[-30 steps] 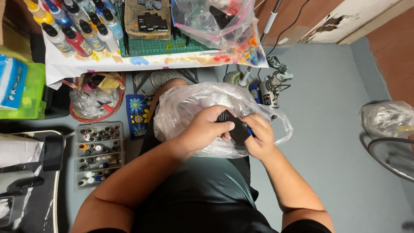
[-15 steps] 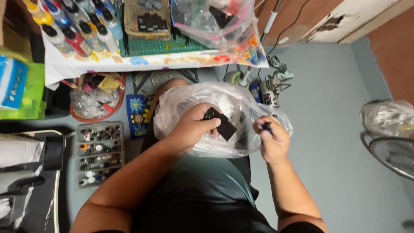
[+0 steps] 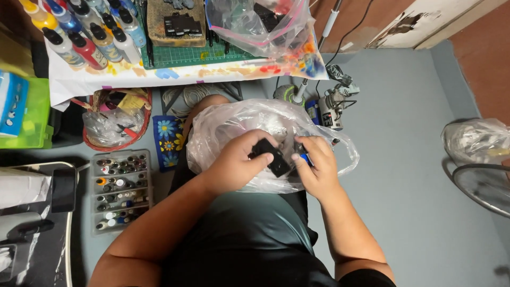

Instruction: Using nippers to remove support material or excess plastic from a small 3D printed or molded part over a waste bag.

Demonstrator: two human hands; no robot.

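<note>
A clear plastic bag (image 3: 228, 125) lies crumpled on my lap. Over it, my left hand (image 3: 236, 162) grips a small flat black piece (image 3: 271, 155) by its left end. My right hand (image 3: 316, 167) is closed next to that piece, with a small blue-tipped object (image 3: 303, 158) pinched in its fingers. The fingertips of the right hand touch the black piece's right edge. What lies inside the bag under the hands is hidden.
A paint-stained table edge (image 3: 175, 69) carries paint bottles (image 3: 85, 37), a green cutting mat (image 3: 186, 53) and a zip bag (image 3: 260, 24). On the floor sit a red basket (image 3: 114, 119), a tray of small bottles (image 3: 117, 186), small tools (image 3: 332, 101) and a fan (image 3: 486, 183).
My right hand pulled away to the right from the black piece, then came back in and now touches it again. The left hand kept hold of the piece.
</note>
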